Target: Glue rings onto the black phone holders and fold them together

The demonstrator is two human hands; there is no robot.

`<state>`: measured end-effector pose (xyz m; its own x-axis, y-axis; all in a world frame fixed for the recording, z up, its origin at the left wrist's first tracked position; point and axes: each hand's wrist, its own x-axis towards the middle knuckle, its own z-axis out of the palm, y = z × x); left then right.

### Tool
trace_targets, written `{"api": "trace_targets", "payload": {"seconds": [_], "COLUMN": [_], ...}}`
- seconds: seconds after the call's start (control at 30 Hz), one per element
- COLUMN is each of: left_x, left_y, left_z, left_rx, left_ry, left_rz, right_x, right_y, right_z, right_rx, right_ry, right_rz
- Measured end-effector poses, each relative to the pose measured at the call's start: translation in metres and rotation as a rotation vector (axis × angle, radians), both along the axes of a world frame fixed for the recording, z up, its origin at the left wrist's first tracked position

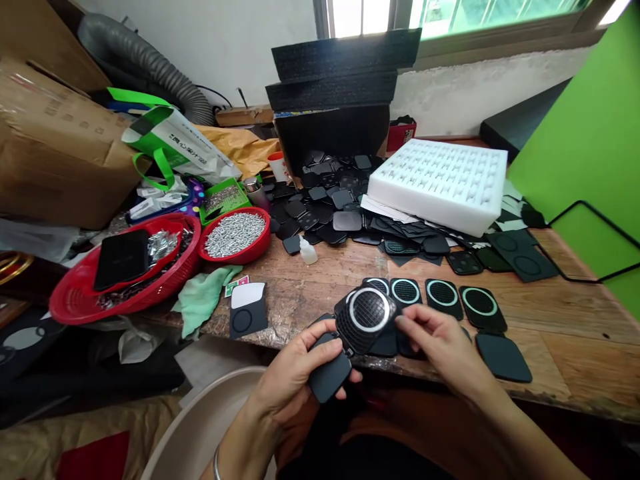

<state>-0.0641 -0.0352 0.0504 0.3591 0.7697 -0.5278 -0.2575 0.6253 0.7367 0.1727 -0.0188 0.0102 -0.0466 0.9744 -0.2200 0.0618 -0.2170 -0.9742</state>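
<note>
My left hand (310,360) grips a hinged black folding panel (345,333) above the table's front edge. Its upper leaf has a grid pattern and a white ring (369,310); the lower leaf is plain dark grey. At the right edge of that upper leaf, my right hand (440,337) has thumb and forefinger pinched together. Whatever is between those fingertips is hidden. Behind and right of my hands, several similar hinged panels (484,307) lie unfolded in a row, white rings facing up, partly covered by my hands.
A heap of black plates (345,200) fills the table's back middle, beside a white foam tray (440,180). Left are a red bowl of small metal parts (235,235), a red basket (70,300) and a green cloth (205,300). A small white bottle (307,251) stands near the heap.
</note>
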Motion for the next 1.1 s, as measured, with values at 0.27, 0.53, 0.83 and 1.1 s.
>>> {"api": "trace_targets", "payload": {"seconds": [0.27,0.53,0.83,1.1], "left_x": [-0.010,0.001,0.000,0.001], "left_y": [0.001,0.001,0.002,0.003], "left_z": [-0.010,-0.013,-0.018,-0.017], "left_rx": [0.037,0.031,0.017,0.000], "left_ry": [0.219,0.229,0.245,0.249], "left_rz": [-0.095,-0.145,-0.159,-0.171], "right_x": [0.010,-0.022,-0.022,-0.021], "right_y": [0.007,-0.004,-0.003,-0.003], "right_z": [0.018,0.009,0.007,0.005], "right_rx": [-0.142,-0.239,-0.251,-0.240], "right_ry": [0.200,0.264,0.293,0.269], "right_rz": [0.030,0.183,0.191,0.206]}}
